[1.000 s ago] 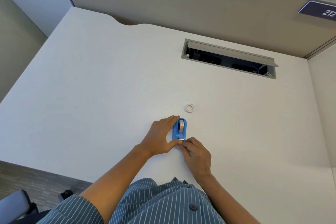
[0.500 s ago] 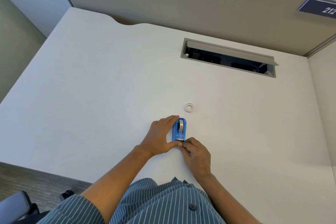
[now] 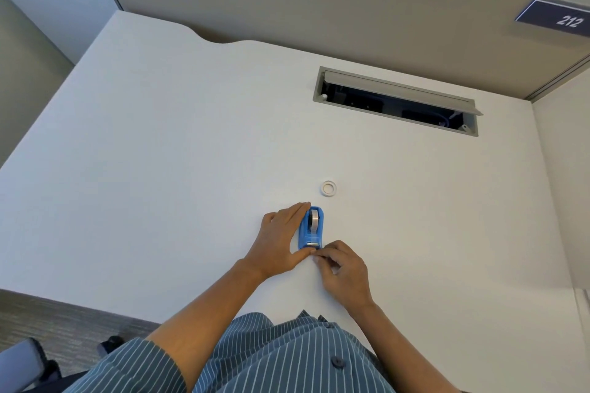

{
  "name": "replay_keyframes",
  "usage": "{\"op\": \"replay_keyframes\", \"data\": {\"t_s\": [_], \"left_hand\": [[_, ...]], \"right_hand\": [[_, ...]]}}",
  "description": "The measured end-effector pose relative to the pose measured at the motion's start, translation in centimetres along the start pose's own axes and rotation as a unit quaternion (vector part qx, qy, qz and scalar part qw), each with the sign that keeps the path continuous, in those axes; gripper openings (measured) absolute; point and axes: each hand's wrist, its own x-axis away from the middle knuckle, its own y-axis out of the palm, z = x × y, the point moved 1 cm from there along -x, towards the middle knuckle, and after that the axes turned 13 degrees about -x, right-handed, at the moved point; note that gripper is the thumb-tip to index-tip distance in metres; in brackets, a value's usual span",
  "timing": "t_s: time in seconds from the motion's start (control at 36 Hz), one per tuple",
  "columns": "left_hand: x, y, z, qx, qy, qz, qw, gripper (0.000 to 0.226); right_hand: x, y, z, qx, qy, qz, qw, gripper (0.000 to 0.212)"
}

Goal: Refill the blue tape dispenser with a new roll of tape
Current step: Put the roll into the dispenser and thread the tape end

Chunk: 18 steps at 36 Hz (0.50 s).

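Nothing has really moved since the earlier frames; both hands stay at the dispenser. Left hand (image 3: 277, 239) cups the left side of the small blue plastic tape dispenser (image 3: 311, 229) on the white desk (image 3: 159, 153), roll of tape (image 3: 314, 219) seated inside. Right hand (image 3: 343, 271) has its fingertips pinched together at the cutter end; what they pinch can't be made out. Empty white tape core ring (image 3: 328, 188) lies just beyond.

White desk (image 3: 159, 153), grey partition (image 3: 287, 0), carpet (image 3: 48, 319).

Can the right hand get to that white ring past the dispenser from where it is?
Probably yes. The white ring lies alone on the desk just beyond the blue dispenser, nothing covering it; the right hand would reach past the dispenser's right side.
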Motion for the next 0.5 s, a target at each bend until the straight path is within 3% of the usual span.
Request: {"op": "replay_keyframes", "data": {"t_s": [0.5], "left_hand": [[0.03, 0.44, -0.13, 0.008, -0.005, 0.011, 1.000, 0.096]], "right_hand": [[-0.14, -0.27, -0.30, -0.020, 0.027, -0.014, 0.999, 0.020]]}}
